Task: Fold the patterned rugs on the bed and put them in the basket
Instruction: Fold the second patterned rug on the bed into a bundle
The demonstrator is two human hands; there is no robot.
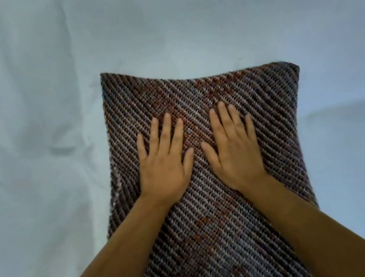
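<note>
A woven rug with diagonal brown, rust and grey stripes (214, 217) lies on the pale blue-white wrinkled bed sheet (28, 115), running from the near edge toward the middle. The left hand (165, 163) and right hand (233, 148) press flat on it side by side, fingers (167, 126) straight and slightly spread, holding nothing.

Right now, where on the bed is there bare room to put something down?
The bed sheet is bare left of the rug, beyond its far edge, and to its right. The rug's middle is crowded: the left hand and right hand both press flat on it.
</note>
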